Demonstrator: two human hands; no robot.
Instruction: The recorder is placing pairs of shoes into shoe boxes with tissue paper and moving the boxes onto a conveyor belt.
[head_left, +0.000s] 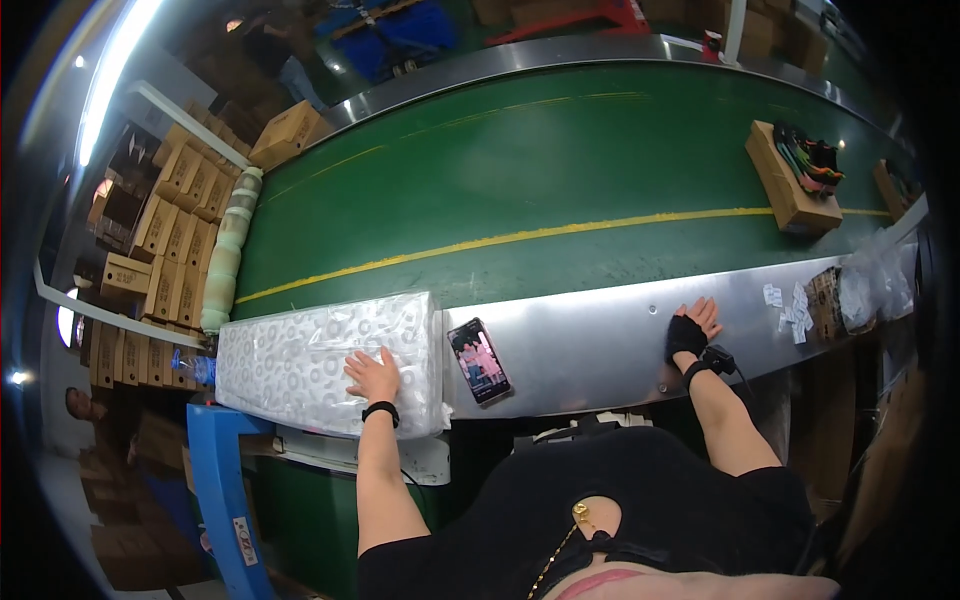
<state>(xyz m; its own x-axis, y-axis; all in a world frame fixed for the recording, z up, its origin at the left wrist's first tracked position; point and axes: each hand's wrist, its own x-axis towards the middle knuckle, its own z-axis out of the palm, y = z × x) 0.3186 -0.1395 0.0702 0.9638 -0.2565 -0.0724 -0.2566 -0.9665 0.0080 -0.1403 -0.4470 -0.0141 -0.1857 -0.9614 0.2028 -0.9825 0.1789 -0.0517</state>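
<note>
Wide downward view from head height

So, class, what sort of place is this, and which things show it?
Probably a shoe factory's packing line: a long green belt, stacked cartons at the left, and shoes on a box at the right.

Person's left hand (373, 378): back uppermost, fingers fanned open. Left forearm (379, 470) bare, nearly straight behind it. Right hand (697, 328) well off to its right, back uppermost, fingers extended; right forearm (722, 415) angles back and outward.
</note>
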